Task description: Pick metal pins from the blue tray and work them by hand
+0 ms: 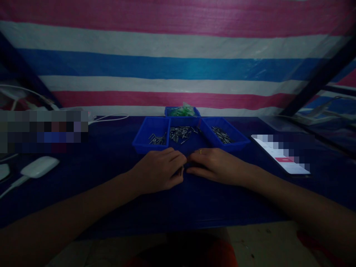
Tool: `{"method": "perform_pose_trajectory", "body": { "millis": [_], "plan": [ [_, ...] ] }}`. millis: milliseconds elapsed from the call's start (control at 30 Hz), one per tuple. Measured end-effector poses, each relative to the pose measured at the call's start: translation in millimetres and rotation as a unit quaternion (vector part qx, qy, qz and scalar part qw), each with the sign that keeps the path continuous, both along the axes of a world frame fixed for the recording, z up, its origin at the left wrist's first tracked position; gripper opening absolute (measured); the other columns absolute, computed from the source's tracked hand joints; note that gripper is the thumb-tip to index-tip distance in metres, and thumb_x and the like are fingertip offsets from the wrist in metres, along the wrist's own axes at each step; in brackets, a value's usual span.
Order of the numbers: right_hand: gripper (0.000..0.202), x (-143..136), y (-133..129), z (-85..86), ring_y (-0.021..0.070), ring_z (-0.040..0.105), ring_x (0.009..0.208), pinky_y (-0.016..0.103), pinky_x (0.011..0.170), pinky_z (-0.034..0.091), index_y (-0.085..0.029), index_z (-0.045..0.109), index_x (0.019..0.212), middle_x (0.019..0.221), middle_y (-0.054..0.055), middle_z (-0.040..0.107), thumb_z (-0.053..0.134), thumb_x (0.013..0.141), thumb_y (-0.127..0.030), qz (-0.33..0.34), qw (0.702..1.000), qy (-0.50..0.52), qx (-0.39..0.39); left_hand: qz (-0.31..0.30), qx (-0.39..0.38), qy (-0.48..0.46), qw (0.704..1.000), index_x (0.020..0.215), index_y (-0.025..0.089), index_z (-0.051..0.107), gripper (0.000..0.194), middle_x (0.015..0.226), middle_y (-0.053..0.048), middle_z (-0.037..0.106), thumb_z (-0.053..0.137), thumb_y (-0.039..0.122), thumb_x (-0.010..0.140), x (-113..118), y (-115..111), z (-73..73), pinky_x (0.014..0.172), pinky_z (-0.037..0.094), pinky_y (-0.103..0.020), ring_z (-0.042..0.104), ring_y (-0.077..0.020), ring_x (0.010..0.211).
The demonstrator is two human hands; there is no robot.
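My left hand (164, 168) and my right hand (214, 165) meet near the middle of the blue table, just in front of the bins. The fingers of both are curled together; whatever they hold is too small and dark to make out. Beyond them, a left blue bin (138, 134) and a right blue bin (241, 141) each contain small metal pieces (221, 135). More metal pieces (181, 132) lie in a heap between these bins.
Behind stands another blue bin (167, 112) with green items in clear plastic (183, 110). A lit phone (280, 157) lies at right. At left are a white charger (40, 167) and cables (111, 118). A striped sheet (178, 68) hangs behind the table (172, 211).
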State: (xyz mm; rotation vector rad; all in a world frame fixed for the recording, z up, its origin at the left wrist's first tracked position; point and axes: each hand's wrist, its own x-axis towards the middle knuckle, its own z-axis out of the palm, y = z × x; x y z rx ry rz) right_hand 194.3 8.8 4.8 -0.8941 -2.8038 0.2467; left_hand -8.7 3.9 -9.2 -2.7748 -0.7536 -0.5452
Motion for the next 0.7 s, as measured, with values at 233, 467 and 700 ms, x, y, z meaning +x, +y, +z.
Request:
{"method": "perform_pose_trajectory", "body": {
  "millis": [233,467,700],
  "plan": [
    [0.024,1.7,0.4,1.3,0.0130,0.054,0.070,0.024,0.064,0.040,-0.014,0.054,0.088,0.077,0.004,0.057,0.040,0.089,-0.034,0.024,1.000,0.008,-0.003,0.034,0.002,0.046,0.998,0.087,0.017,0.051,0.014,0.075,0.000,0.057,0.039,0.024,0.086,0.1,0.7,-1.0,0.056,0.038,-0.024,0.053,-0.0133,0.069],
    [0.020,1.9,2.7,0.1,0.0124,0.053,0.067,0.024,0.063,0.039,-0.016,0.053,0.085,0.074,0.003,0.056,0.036,0.090,-0.025,0.014,1.000,-0.010,0.013,0.049,0.003,0.049,0.998,0.084,0.017,0.053,0.016,0.074,0.000,0.057,0.040,0.026,0.086,0.5,0.9,-0.9,0.055,0.036,-0.023,0.054,-0.0128,0.068],
    [0.023,1.3,3.2,0.4,0.0119,0.053,0.064,0.024,0.062,0.038,-0.016,0.051,0.079,0.071,0.002,0.055,0.035,0.091,-0.028,-0.026,0.999,-0.017,0.021,0.069,-0.011,0.058,0.996,0.077,0.017,0.052,0.018,0.071,0.000,0.057,0.039,0.025,0.086,1.0,1.7,0.2,0.053,0.035,-0.024,0.054,-0.0133,0.065]
  ]
}}
